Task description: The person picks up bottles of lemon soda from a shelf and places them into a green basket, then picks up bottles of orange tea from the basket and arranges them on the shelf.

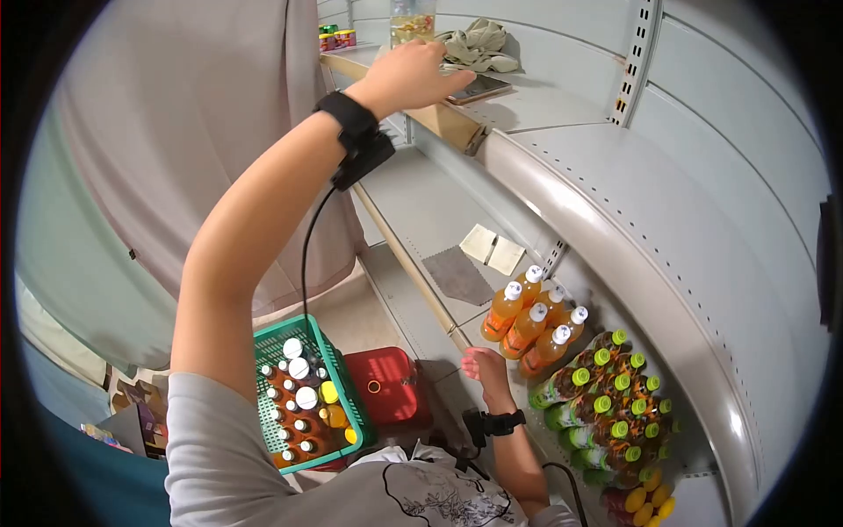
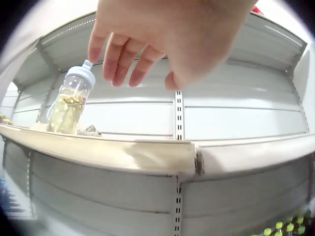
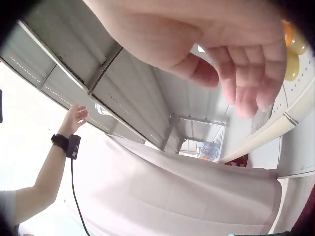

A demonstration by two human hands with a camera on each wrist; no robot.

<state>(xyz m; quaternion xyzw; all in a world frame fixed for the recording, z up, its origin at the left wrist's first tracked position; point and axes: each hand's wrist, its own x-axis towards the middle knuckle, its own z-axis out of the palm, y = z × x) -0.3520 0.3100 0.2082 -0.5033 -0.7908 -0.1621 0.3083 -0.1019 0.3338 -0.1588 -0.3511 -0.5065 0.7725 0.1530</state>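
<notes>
Head view: your left hand (image 1: pixel 413 77) is up at the top shelf (image 1: pixel 527 110), fingers stretched out and apart, gripping nothing. It sits right by the clear bottle (image 1: pixel 413 22) w/ yellowish contents, which stands upright near the shelf's front edge. A phone (image 1: pixel 479 88) lies just right of that hand, w/ a crumpled cloth (image 1: pixel 479 46) behind it. Your right hand (image 1: pixel 486 364) is low, at the front edge of the lower shelf (image 1: pixel 421 211), near the orange bottles (image 1: pixel 527 321) w/ white caps. The green-capped bottles (image 1: pixel 615 395) are packed beside those. On the floor to your left are a green basket (image 1: pixel 338 369) full of bottles and a red box (image 1: pixel 386 386), touching each other.

Left wrist view: your fingers (image 2: pixel 115 64) hang relaxed and spread, empty. The clear bottle is just left of the fingertips, upright on the shelf. Can't tell if the index tip touches its cap.

Right wrist view: the right hand's fingers are loosely curled, holding nothing. Yellow-orange bottle bodies show just past the fingertips at the upper right. Your left arm shows far off, hand raised at the shelf edge.
</notes>
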